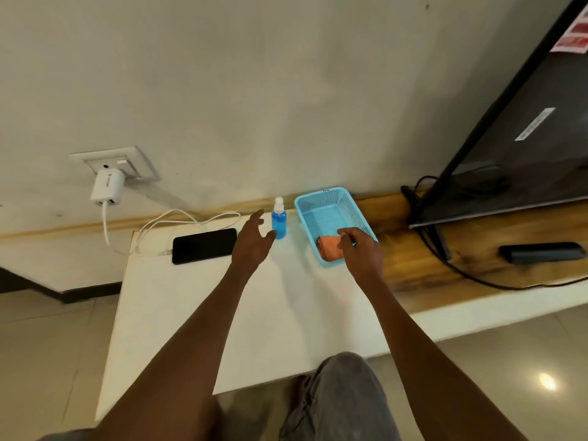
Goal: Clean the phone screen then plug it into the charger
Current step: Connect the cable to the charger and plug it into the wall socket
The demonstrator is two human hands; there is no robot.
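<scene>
Grey-trousered knees (343, 396) are showing at the bottom edge, cut off, as both arms are reaching over the white desk (197, 313). Left hand (251, 241) is hovering, fingers spread, beside a blue spray bottle (279, 221); right hand (362, 249) is partly hiding the orange cloth (329, 248) in a blue basket (327, 211), its grip unclear. Phone (205, 245) is lying dark on the desk, charger cable (178, 222) touching its left end.

Orange cloth (329, 248) half hidden behind right hand (361, 249).

Wall (254, 74): plain off-white, running behind everything.
Floor (47, 329): pale glossy tiles, reflecting a lamp's glare at lower right.
Table (191, 313): white, standing against the wall.
Wooden shelf (413, 265): lying along the wall, right of the table.
Television (525, 138): dark, leaning over the shelf's far edge.
</scene>
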